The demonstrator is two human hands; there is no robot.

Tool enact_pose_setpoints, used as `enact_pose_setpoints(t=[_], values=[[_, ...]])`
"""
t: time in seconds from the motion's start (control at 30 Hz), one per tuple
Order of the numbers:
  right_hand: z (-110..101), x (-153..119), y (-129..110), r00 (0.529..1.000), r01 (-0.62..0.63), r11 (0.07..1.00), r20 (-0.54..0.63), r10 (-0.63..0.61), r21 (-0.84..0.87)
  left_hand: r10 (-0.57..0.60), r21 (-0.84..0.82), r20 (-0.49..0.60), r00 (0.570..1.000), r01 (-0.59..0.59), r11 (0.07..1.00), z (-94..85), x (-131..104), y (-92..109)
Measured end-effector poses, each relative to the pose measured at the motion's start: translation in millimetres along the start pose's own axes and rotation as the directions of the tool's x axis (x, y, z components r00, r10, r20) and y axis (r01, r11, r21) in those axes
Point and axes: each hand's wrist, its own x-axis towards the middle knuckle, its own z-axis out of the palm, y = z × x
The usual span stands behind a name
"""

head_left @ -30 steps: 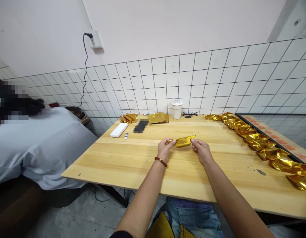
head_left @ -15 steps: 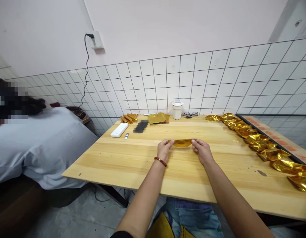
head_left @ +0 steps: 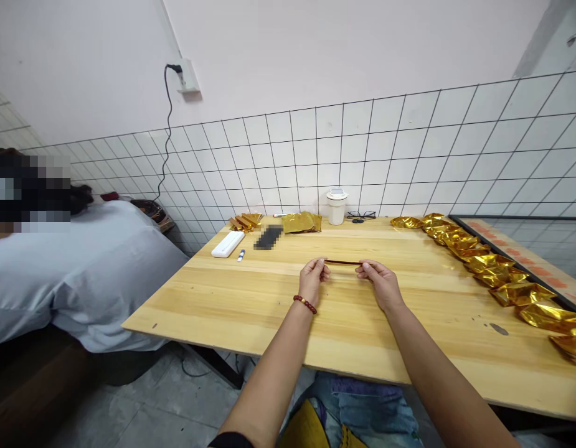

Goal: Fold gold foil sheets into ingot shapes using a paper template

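A piece of gold foil (head_left: 342,262) is stretched between my two hands above the wooden table (head_left: 213,311), showing as a thin dark strip seen edge-on. My left hand (head_left: 312,278), with a red bead bracelet at the wrist, pinches its left end. At the other end, my right hand (head_left: 380,282) holds it between thumb and fingers. Folded gold foil pieces (head_left: 488,267) form a long row on the table's right side. Flat gold sheets (head_left: 301,222) and a small pile of gold strips (head_left: 245,221) lie at the back.
A white lidded cup (head_left: 336,208) and glasses (head_left: 361,216) stand near the tiled wall. Left of them are a dark blurred object (head_left: 268,238), a white case (head_left: 228,244) and a small tube (head_left: 241,255). A person (head_left: 105,267) leans at the far left; a black-framed panel (head_left: 516,252) lies right.
The foil between my hands has turned from showing a wide gold face to a thin dark edge. Both hands still hold it in nearly the same place. The view has shifted slightly.
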Motion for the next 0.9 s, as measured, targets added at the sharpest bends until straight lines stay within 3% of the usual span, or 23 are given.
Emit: enact_pose_setpoints(t=[0.23,0.43,0.7,0.9], values=[[0.7,1.5,4.8,0.993,0.105,0.985,-0.042,-0.112,-0.138,-0.007,0.032,0.018,1.000,0.007,0.999,1.3,0.8,-8.2],[-4.0,5.4,11.4,0.992,0.108,0.966,-0.045,-0.122,-0.237,-0.021,0.048,-0.005,1.000,0.021,0.999,1.1,2.4,-11.5],[-4.2,7.8,15.5,0.989,0.126,0.971,-0.056,-0.140,-0.204,0.039,0.017,-0.095,0.995,-0.037,0.999,1.9,5.1,-12.2],[-1.9,4.4,9.3,0.994,0.063,0.993,-0.077,-0.071,-0.103,0.090,0.008,-0.114,0.989,-0.090,0.996,2.4,5.6,-10.5]])
